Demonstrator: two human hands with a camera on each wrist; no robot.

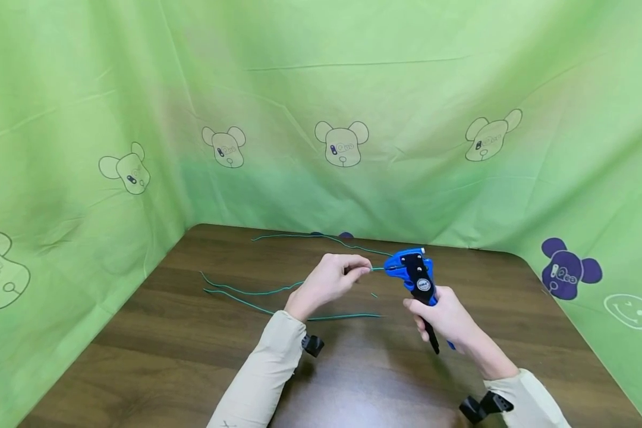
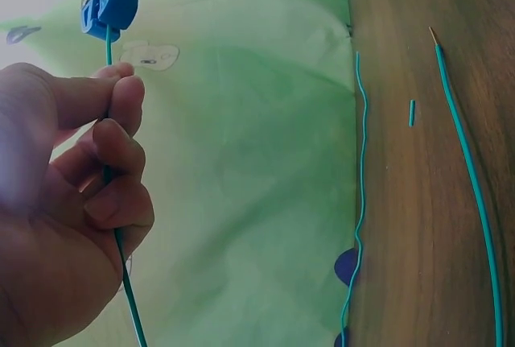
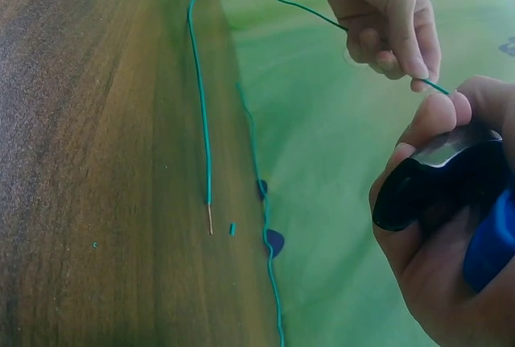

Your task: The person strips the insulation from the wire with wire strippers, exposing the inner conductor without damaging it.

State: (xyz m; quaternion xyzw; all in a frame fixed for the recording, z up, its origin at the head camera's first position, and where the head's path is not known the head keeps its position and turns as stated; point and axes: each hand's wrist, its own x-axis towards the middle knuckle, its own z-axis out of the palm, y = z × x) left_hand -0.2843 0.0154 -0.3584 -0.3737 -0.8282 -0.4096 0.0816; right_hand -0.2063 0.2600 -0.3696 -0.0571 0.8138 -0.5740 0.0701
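My left hand [image 1: 331, 280] pinches a thin green wire [image 2: 109, 46] between thumb and fingertips, and its tail trails back through the curled fingers. That wire's front end runs into the blue head of a wire stripper [image 1: 421, 282]. My right hand [image 1: 449, 316] grips the stripper by its black and blue handles, holding it raised over the table. How far the wire goes inside the head is hidden. Below lies a second green wire [image 1: 348, 316] with a bare copper tip [image 2: 434, 36]. A short cut piece of green insulation [image 2: 412, 113] rests near that tip.
Another green wire [image 1: 294, 236] lies along the back of the brown wooden table [image 1: 155, 362]. A tiny green scrap [image 3: 94, 244] is also on the wood. Green printed cloth [image 1: 283, 77] hangs behind and at both sides. Each wrist carries a black camera.
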